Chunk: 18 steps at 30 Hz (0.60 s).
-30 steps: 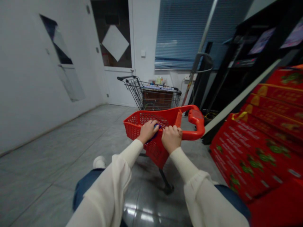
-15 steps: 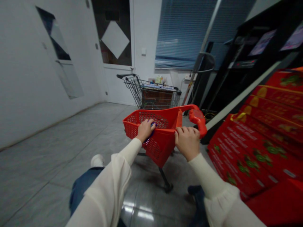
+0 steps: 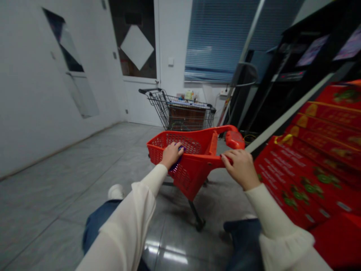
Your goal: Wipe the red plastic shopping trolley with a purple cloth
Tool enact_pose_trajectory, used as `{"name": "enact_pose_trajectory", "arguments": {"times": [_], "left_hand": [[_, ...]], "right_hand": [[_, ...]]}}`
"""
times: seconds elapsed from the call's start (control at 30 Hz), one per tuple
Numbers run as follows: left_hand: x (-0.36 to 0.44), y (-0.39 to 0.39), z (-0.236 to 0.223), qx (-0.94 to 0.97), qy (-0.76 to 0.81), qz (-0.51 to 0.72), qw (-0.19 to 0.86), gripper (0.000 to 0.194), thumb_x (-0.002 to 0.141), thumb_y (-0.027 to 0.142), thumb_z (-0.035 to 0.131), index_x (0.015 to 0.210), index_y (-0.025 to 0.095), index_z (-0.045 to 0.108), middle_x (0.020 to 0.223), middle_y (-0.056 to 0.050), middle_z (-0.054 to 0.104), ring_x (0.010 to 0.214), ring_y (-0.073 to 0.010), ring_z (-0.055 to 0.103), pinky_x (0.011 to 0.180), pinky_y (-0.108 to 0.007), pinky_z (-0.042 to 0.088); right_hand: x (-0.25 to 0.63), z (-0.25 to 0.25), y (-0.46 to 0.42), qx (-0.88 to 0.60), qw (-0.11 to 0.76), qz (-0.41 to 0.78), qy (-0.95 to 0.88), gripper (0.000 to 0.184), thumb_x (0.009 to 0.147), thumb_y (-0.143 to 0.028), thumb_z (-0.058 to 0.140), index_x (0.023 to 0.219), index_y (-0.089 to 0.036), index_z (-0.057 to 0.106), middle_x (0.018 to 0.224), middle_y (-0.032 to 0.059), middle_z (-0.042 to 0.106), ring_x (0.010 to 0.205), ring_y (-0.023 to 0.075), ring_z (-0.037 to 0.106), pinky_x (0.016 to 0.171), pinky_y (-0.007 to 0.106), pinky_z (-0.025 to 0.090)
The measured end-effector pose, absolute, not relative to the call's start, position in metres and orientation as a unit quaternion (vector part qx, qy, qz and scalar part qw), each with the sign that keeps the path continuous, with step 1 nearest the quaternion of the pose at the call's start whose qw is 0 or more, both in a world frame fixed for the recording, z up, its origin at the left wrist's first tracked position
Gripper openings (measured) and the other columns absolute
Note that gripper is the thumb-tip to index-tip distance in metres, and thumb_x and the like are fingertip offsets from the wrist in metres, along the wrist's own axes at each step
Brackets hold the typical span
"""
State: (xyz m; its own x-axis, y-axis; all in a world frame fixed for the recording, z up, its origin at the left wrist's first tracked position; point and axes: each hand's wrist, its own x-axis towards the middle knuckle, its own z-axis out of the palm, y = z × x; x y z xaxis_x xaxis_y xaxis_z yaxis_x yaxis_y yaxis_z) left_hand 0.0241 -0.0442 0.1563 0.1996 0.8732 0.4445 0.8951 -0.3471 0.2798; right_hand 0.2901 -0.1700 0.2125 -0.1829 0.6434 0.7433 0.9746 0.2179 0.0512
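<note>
A red plastic shopping cart [image 3: 184,177] with a perforated basket stands before me on dark legs with casters. My left hand [image 3: 171,155] is closed over the near rim of its basket. Between that hand and the rim is a blue-purple cloth [image 3: 175,164], mostly covered by my fingers, showing on both sides of the rim. My right hand [image 3: 241,167] is wrapped round the near side of the cart's red handle, by the corner. The thick middle grip of the handle [image 3: 235,139] lies just beyond my right fingers. Inside, the basket's floor is hidden.
Behind the red cart stands a black wire shopping cart [image 3: 158,101] near a brown box [image 3: 186,117] with small items on top. Stacked red cartons [image 3: 307,169] rise close on the right. A white door [image 3: 141,101] and blinds [image 3: 214,41] are at the back.
My right hand has slid right, from the basket's rear corner onto the side of the handle. My left hand has shifted slightly left along the rim with the cloth. The cart stays put.
</note>
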Motion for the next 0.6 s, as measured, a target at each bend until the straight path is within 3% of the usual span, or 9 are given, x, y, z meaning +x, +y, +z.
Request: {"name": "enact_pose_trajectory", "arguments": {"times": [0.27,0.47,0.6], "left_hand": [[0.074,-0.078,0.164,-0.814,-0.408,-0.414,-0.017,0.025,0.098,0.037,0.050,0.113,0.025,0.065,0.108,-0.004,0.064,0.103,-0.0179,0.061,0.092,-0.028,0.047],[0.051,-0.065,0.161,-0.763,-0.489,-0.421,-0.034,0.020,0.096,0.032,0.053,0.106,0.022,0.066,0.101,-0.005,0.064,0.095,-0.0186,0.063,0.089,-0.030,0.049],[0.063,-0.082,0.174,-0.788,-0.426,-0.442,-0.031,0.020,0.096,0.034,0.053,0.106,0.024,0.066,0.104,-0.004,0.065,0.099,-0.0182,0.062,0.091,-0.030,0.049]], "right_hand": [[0.280,0.200,-0.165,-0.556,0.346,-0.285,-0.700,0.030,0.095,-0.030,0.050,0.076,-0.020,0.071,0.087,0.0061,0.071,0.089,0.0219,0.054,0.085,0.038,0.033],[0.260,0.197,-0.168,-0.531,0.380,-0.277,-0.705,0.025,0.095,-0.035,0.055,0.085,-0.023,0.075,0.080,0.0043,0.068,0.087,0.0214,0.052,0.086,0.038,0.031],[0.243,0.195,-0.170,-0.527,0.376,-0.281,-0.708,0.021,0.094,-0.036,0.058,0.092,-0.023,0.075,0.081,0.0048,0.067,0.087,0.0219,0.050,0.086,0.038,0.031]]}}
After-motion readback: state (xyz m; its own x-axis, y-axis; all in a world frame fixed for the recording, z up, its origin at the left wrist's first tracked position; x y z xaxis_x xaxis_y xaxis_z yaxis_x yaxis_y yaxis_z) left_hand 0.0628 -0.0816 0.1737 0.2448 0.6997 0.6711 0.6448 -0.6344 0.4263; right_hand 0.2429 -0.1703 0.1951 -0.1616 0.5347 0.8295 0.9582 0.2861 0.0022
